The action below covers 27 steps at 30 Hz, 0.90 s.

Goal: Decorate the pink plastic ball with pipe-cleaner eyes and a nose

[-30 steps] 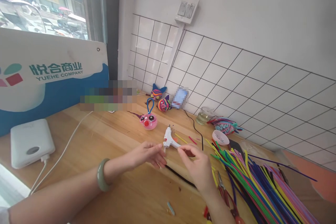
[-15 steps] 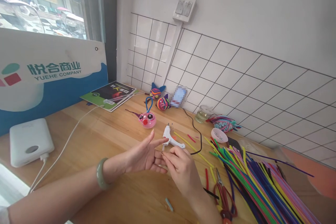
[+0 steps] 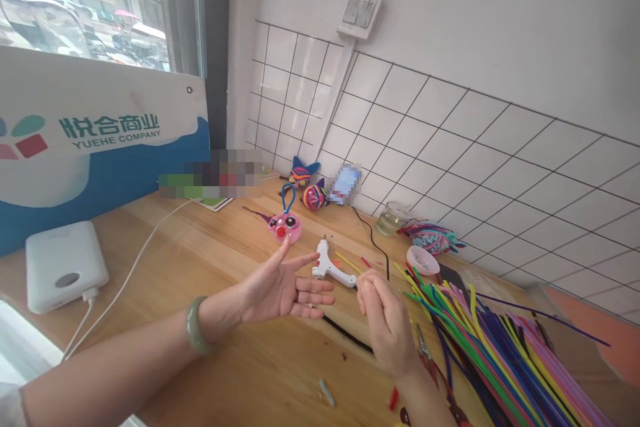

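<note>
Glue gun (image 3: 327,267) beyond gap between splayed left hand (image 3: 281,290) and curled right hand (image 3: 386,321), any contents hidden

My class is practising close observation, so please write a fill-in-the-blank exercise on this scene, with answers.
The open left hand has a wrist bangle coloured ____.
The glue gun on the table is mainly coloured ____.
Above the pink figure rises a loop coloured ____.
The big bundle of pipe cleaners lies to the person's ____.
Missing words: green; white; blue; right.

The glue gun (image 3: 323,261) is white, the ornament (image 3: 294,228) pink with a red nose (image 3: 281,232), the bangle (image 3: 193,327) pale green, the pipe cleaners (image 3: 495,333) multicoloured.
</note>
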Motion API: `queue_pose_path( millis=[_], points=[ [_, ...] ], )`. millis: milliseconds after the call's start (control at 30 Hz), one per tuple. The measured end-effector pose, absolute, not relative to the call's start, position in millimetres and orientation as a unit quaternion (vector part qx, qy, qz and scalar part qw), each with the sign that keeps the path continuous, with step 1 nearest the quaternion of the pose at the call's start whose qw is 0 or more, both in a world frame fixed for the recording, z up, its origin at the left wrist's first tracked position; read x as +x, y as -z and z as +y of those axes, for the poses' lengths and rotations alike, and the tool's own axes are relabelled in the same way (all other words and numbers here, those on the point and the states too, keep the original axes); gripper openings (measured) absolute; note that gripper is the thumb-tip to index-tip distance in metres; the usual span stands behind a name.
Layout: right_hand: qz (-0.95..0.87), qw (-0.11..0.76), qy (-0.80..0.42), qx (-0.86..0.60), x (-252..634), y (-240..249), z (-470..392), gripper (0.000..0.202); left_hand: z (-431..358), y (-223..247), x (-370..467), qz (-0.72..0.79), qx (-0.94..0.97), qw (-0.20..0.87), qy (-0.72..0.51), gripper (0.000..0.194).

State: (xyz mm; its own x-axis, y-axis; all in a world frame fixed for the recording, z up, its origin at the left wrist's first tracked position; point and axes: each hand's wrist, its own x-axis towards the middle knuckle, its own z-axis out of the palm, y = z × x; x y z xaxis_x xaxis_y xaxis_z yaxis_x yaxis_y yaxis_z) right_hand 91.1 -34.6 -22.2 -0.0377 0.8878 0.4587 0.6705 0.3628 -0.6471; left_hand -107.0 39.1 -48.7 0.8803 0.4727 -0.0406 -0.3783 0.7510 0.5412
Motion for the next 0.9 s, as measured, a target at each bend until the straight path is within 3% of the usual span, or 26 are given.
queue_pose_path(
  millis=[200,400,667,767,900],
  points=[
    [-0.710,0.301,-0.190,-0.608,89.4,25.4,-30.8,0.029,40.8,45.3,-108.1,0.072,0.238,0.929,-0.274,0.079],
    [-0.643,0.338,-0.362,-0.584,77.5,30.7,-26.1,0.028,36.8,41.4,-109.4,0.060,0.245,0.918,-0.306,0.074],
    [-0.619,0.376,-0.328,-0.607,76.1,37.5,-27.2,0.031,37.1,43.5,-108.1,0.070,0.303,0.892,-0.330,0.071],
    [-0.600,0.380,-0.358,-0.606,87.5,32.8,-24.5,0.036,39.1,44.2,-110.0,0.089,0.373,0.817,-0.430,0.063],
    [-0.579,0.383,-0.422,-0.583,89.9,26.7,-24.1,0.042,37.7,47.5,-113.9,0.209,0.565,0.590,-0.538,0.042]
  ],
)
